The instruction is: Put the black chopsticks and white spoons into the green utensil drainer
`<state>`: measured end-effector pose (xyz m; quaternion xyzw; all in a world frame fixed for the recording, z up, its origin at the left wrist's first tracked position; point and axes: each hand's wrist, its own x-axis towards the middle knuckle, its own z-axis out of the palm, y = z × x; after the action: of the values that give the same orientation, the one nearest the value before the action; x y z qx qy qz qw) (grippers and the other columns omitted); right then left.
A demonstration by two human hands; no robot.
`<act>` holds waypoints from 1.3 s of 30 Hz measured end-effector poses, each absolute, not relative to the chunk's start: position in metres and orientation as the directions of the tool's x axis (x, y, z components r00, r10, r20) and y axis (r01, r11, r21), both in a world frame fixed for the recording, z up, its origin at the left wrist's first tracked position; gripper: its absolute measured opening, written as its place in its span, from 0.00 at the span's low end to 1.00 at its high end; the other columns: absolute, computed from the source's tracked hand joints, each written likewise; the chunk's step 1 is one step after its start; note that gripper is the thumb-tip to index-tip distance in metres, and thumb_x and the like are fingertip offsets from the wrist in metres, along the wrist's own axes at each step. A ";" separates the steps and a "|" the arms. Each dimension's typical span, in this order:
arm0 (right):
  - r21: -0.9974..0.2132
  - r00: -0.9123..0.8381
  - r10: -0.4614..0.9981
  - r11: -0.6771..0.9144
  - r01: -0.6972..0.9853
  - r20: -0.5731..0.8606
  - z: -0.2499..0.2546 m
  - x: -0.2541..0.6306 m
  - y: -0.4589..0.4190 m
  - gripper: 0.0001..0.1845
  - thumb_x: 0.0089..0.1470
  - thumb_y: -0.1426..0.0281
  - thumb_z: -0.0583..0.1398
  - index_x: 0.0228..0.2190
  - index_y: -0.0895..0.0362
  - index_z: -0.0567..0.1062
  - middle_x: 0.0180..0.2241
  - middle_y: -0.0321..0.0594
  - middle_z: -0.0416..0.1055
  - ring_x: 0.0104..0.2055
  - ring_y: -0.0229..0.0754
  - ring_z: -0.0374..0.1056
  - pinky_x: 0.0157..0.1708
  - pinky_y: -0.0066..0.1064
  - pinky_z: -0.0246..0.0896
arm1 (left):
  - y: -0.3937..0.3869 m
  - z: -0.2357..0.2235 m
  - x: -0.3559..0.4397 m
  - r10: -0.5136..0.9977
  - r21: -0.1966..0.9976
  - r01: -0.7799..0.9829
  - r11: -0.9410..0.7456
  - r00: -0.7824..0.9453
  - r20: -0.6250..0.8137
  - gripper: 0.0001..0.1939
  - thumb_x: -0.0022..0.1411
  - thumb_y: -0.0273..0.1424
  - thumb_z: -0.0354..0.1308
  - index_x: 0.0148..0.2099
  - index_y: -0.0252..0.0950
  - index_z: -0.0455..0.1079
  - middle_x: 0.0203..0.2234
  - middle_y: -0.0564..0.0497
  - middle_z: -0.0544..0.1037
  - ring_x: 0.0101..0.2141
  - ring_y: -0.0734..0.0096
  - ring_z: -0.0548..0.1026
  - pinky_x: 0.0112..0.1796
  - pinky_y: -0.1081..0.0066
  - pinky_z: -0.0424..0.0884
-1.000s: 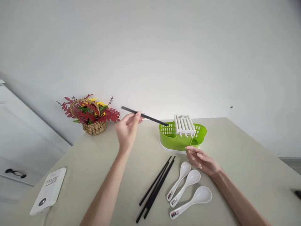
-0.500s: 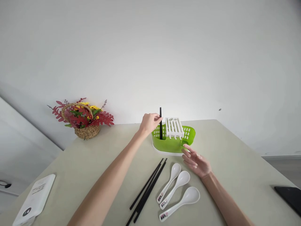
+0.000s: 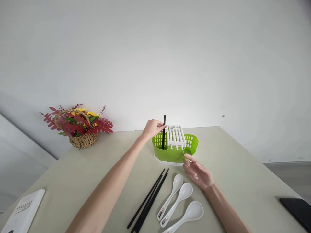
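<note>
My left hand [image 3: 153, 127] pinches black chopsticks [image 3: 163, 137] near their upper part. They stand almost upright, with their lower ends inside the left compartment of a green utensil holder [image 3: 170, 155]. A white slatted rack [image 3: 176, 136] sits across the holder's middle. At the holder's front right is my right hand [image 3: 198, 173], fingers apart and curved, holding nothing; whether a fingertip touches the green wall I cannot tell. Several more black chopsticks [image 3: 150, 199] lie on the table in front. Beside them lie three white spoons, the nearest spoon [image 3: 194, 211] partly cut off by the frame.
A wicker basket [image 3: 84, 139] of red and yellow flowers stands at the back left by the wall. A white box-shaped object [image 3: 23, 210] lies at the left edge, a black phone [image 3: 296, 208] at the right. The table's [image 3: 233, 155] right edge slopes toward me.
The whole view has shifted slightly, so things appear lower and further left. My left hand still pinches the upright chopsticks, and my right hand stays by the holder.
</note>
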<state>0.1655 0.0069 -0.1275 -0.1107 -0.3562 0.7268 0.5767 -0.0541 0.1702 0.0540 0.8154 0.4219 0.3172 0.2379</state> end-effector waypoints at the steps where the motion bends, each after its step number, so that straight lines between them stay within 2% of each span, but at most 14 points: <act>1: -0.644 -0.312 0.917 -0.083 -0.760 0.250 -0.127 0.165 0.007 0.25 0.53 0.57 0.70 0.52 0.49 0.80 0.35 0.37 0.66 0.22 0.32 0.43 0.15 0.23 0.47 | 0.172 0.053 -0.054 0.841 0.661 0.534 -0.526 0.444 0.311 0.19 0.59 0.51 0.68 0.31 0.39 0.82 0.29 0.46 0.86 0.30 0.58 0.85 0.33 0.65 0.80; 7: -0.622 -0.323 0.919 -0.120 -0.774 0.225 -0.127 0.164 0.007 0.24 0.53 0.59 0.71 0.51 0.51 0.81 0.35 0.37 0.68 0.22 0.30 0.43 0.16 0.23 0.47 | 0.176 0.049 -0.055 0.843 0.667 0.533 -0.521 0.445 0.302 0.18 0.58 0.50 0.68 0.36 0.40 0.84 0.33 0.47 0.87 0.37 0.56 0.85 0.39 0.65 0.79; 13: -0.639 -0.333 0.923 -0.140 -0.757 0.193 -0.126 0.163 0.006 0.24 0.51 0.61 0.72 0.50 0.53 0.81 0.35 0.37 0.68 0.23 0.31 0.46 0.17 0.22 0.47 | 0.167 0.044 -0.060 0.851 0.678 0.527 -0.512 0.419 0.317 0.14 0.57 0.45 0.70 0.40 0.42 0.84 0.41 0.48 0.87 0.37 0.60 0.84 0.43 0.64 0.77; 18: -0.653 -0.335 0.926 -0.145 -0.744 0.177 -0.127 0.162 0.006 0.23 0.52 0.62 0.72 0.50 0.52 0.81 0.35 0.38 0.68 0.23 0.31 0.47 0.16 0.22 0.47 | 0.138 0.040 -0.071 0.863 0.711 0.488 -0.506 0.291 0.414 0.13 0.66 0.40 0.62 0.48 0.39 0.80 0.46 0.45 0.84 0.38 0.66 0.81 0.41 0.69 0.75; 20: -0.661 -0.334 0.927 -0.144 -0.736 0.170 -0.127 0.162 0.006 0.22 0.53 0.62 0.72 0.49 0.52 0.81 0.35 0.37 0.68 0.23 0.31 0.47 0.17 0.21 0.48 | 0.119 0.035 -0.076 0.854 0.725 0.463 -0.510 0.169 0.492 0.14 0.69 0.41 0.58 0.48 0.38 0.78 0.41 0.47 0.82 0.35 0.69 0.78 0.37 0.72 0.73; 22: -0.676 -0.330 0.929 -0.134 -0.725 0.170 -0.126 0.161 0.006 0.21 0.53 0.61 0.72 0.49 0.52 0.81 0.35 0.37 0.67 0.23 0.31 0.47 0.17 0.21 0.48 | 0.097 0.027 -0.083 0.846 0.742 0.460 -0.488 0.042 0.531 0.14 0.70 0.43 0.57 0.46 0.39 0.76 0.30 0.52 0.76 0.29 0.72 0.72 0.32 0.74 0.68; 25: -0.698 -0.327 0.927 -0.113 -0.707 0.182 -0.126 0.160 0.006 0.20 0.54 0.61 0.71 0.48 0.51 0.81 0.33 0.36 0.65 0.23 0.31 0.48 0.17 0.21 0.49 | 0.062 0.011 -0.096 0.901 0.812 0.440 -0.384 -0.016 0.434 0.16 0.71 0.47 0.55 0.44 0.40 0.73 0.23 0.58 0.66 0.24 0.74 0.64 0.27 0.74 0.61; 27: -0.708 -0.335 0.924 -0.111 -0.698 0.186 -0.125 0.160 0.005 0.18 0.55 0.60 0.71 0.47 0.51 0.81 0.32 0.35 0.64 0.23 0.30 0.48 0.18 0.21 0.49 | 0.039 -0.001 -0.107 0.938 0.831 0.445 -0.333 0.070 0.339 0.17 0.71 0.48 0.53 0.43 0.39 0.72 0.23 0.58 0.65 0.23 0.74 0.63 0.26 0.74 0.58; 31: -0.717 -0.350 0.922 -0.132 -0.684 0.164 -0.124 0.158 0.005 0.19 0.54 0.60 0.71 0.47 0.52 0.82 0.32 0.35 0.65 0.23 0.29 0.48 0.18 0.21 0.48 | 0.002 -0.030 -0.132 0.936 0.747 0.577 -0.330 0.303 0.179 0.17 0.72 0.45 0.53 0.40 0.39 0.72 0.22 0.57 0.67 0.25 0.72 0.66 0.28 0.73 0.60; 34: -0.727 -0.355 0.924 -0.146 -0.671 0.142 -0.123 0.156 0.005 0.20 0.53 0.60 0.72 0.47 0.53 0.82 0.32 0.35 0.66 0.23 0.29 0.47 0.19 0.23 0.48 | -0.014 -0.051 -0.147 0.935 0.697 0.646 -0.310 0.339 0.101 0.16 0.73 0.45 0.51 0.41 0.39 0.73 0.23 0.56 0.70 0.25 0.71 0.67 0.29 0.72 0.62; 39: -0.750 -0.351 0.928 -0.142 -0.646 0.127 -0.119 0.156 0.003 0.19 0.53 0.60 0.72 0.46 0.53 0.82 0.30 0.34 0.66 0.22 0.31 0.46 0.19 0.25 0.46 | -0.023 -0.068 -0.160 0.920 0.684 0.648 -0.335 0.380 0.091 0.14 0.70 0.44 0.55 0.39 0.40 0.74 0.22 0.57 0.69 0.25 0.71 0.67 0.29 0.72 0.63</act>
<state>0.1556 0.0035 -0.1191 -0.1883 -0.3744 0.7317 0.5376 -0.1596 -0.0230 -0.0678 0.7810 0.5022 0.2402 0.2832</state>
